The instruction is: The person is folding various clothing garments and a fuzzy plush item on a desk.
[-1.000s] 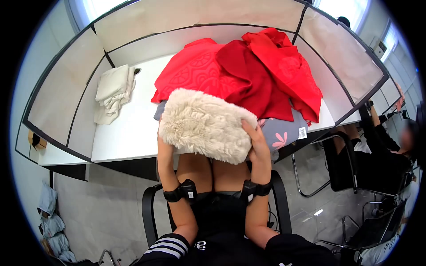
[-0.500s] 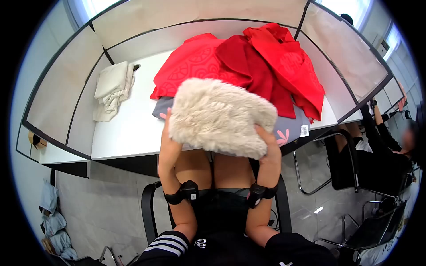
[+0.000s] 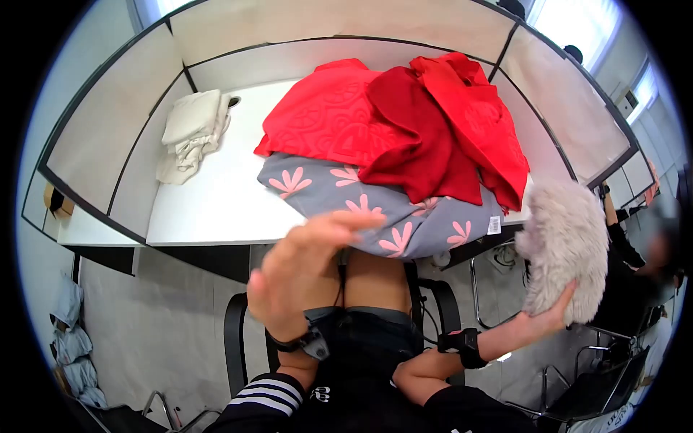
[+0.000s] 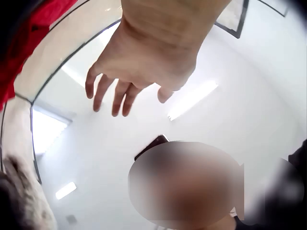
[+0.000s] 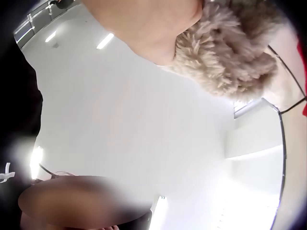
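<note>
A fluffy beige faux-fur piece point(image 3: 567, 245) is held out past the table's right front corner by my right hand point(image 3: 552, 314). The right hand grips it at its lower end, with the thumb showing on the near side. In the right wrist view the fur point(image 5: 225, 52) bunches beside that hand, and most of the fingers are hidden. My left hand point(image 3: 299, 270) is raised near the table's front edge, blurred, holding nothing. The left wrist view shows its fingers point(image 4: 120, 98) spread and relaxed. Beyond it lies a grey cloth point(image 3: 325, 195) with pink flowers, overhanging the edge.
Bright red cloth point(image 3: 317, 119) and a darker red cloth point(image 3: 419, 144) are heaped on the grey one. Folded cream cloth point(image 3: 191, 123) lies at the left of the white table point(image 3: 216, 209). Partition panels point(image 3: 108, 144) enclose it. Another person point(image 3: 621, 289) sits at the right.
My left hand has let go of the fur piece. The right hand has carried the piece from over the table's front to the far right and turned it upright, uncovering the grey cloth.
</note>
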`<state>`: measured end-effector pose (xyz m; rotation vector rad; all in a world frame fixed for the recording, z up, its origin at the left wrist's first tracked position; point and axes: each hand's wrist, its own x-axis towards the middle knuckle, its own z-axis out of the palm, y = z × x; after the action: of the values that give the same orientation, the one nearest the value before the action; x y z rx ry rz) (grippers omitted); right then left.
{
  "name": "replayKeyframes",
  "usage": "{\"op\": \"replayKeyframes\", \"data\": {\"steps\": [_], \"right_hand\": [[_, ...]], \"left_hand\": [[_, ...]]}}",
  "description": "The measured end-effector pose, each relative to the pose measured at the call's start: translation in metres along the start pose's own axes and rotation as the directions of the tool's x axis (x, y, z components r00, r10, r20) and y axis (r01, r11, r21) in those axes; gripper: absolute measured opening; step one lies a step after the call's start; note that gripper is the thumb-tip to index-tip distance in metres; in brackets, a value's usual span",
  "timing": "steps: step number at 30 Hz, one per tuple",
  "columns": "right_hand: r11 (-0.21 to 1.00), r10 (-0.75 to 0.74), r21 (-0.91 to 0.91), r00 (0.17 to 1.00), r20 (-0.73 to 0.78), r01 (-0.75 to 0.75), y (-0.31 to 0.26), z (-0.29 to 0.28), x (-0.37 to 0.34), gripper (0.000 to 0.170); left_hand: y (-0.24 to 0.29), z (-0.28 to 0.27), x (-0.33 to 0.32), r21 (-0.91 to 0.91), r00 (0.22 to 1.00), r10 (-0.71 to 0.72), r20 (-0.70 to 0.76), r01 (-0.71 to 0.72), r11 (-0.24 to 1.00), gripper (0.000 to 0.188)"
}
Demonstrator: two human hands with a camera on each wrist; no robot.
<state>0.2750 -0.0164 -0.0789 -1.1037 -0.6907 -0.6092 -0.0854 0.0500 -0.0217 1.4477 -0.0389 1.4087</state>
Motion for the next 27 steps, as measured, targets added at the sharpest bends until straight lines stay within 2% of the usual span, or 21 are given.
{"op": "replayKeyframes", "data": {"steps": [2,4,5,6,7,8,9,13,19,20,23,24,25,26,27], "right_hand": [[0.994,-0.07,-0.092,0.996,-0.051,0.065,0.01,-0.009,0.012,0.072],[0.978,-0.132,-0.176,0.988,-0.078,0.116,0.02,-0.02,0.02,0.073],[0.97,-0.154,-0.202,0.985,-0.078,0.135,0.015,-0.017,0.024,0.074],[0.963,-0.163,-0.23,0.984,-0.075,0.141,0.002,-0.01,0.029,0.074],[0.953,-0.189,-0.258,0.978,-0.089,0.161,0.006,-0.016,0.033,0.075],[0.945,-0.198,-0.279,0.978,-0.071,0.171,0.033,-0.027,0.038,0.076],[0.938,-0.222,-0.293,0.971,-0.091,0.187,0.029,-0.038,0.037,0.077],[0.914,-0.255,-0.346,0.964,-0.08,0.213,0.026,-0.023,0.046,0.08],[0.879,-0.298,-0.415,0.95,-0.095,0.235,0.033,-0.027,0.063,0.084],[0.876,-0.3,-0.42,0.95,-0.091,0.236,0.054,-0.033,0.066,0.085],[0.861,-0.294,-0.461,0.95,-0.104,0.216,0.073,-0.028,0.092,0.088],[0.851,-0.291,-0.481,0.952,-0.095,0.212,0.083,-0.024,0.108,0.088],[0.838,-0.293,-0.505,0.952,-0.093,0.209,0.092,-0.024,0.122,0.089],[0.822,-0.283,-0.534,0.956,-0.077,0.2,0.101,-0.02,0.138,0.09],[0.795,-0.288,-0.572,0.956,-0.061,0.203,0.109,-0.016,0.155,0.091]], "left_hand": [[0.004,0.03,0.003,-0.297,0.994,0.089,0.071,-0.064,0.953,0.071],[0.008,0.09,-0.002,-0.477,0.944,0.178,-0.277,-0.296,0.828,0.056],[-0.002,0.084,0.012,-0.559,0.952,0.302,-0.041,-0.273,0.783,0.074],[-0.009,0.074,0.023,-0.631,0.886,0.424,0.185,-0.224,0.743,0.093],[-0.006,0.075,0.024,-0.634,0.878,0.446,0.171,-0.249,0.732,0.094],[-0.004,0.078,0.022,-0.621,0.886,0.444,0.134,-0.274,0.735,0.094],[-0.002,0.079,0.021,-0.614,0.888,0.446,0.114,-0.29,0.734,0.094],[-0.002,0.08,0.02,-0.594,0.9,0.433,0.036,-0.33,0.734,0.096],[0.004,0.079,0.018,-0.556,0.894,0.447,0.021,-0.361,0.749,0.098],[0.003,0.074,0.019,-0.57,0.894,0.446,0.038,-0.347,0.745,0.098],[-0.004,0.031,0.02,-0.434,0.964,0.264,-0.018,-0.246,0.867,0.074],[-0.01,0.008,0.016,-0.289,0.972,0.233,0.029,-0.215,0.933,0.079],[-0.009,-0.005,0.006,-0.063,0.993,0.116,-0.021,-0.117,0.991,0.082],[-0.008,-0.011,0.007,0.109,0.995,0.039,-0.09,-0.029,0.994,0.085],[-0.011,-0.02,0.008,0.19,0.992,0.006,-0.122,0.017,0.982,0.083]]}}
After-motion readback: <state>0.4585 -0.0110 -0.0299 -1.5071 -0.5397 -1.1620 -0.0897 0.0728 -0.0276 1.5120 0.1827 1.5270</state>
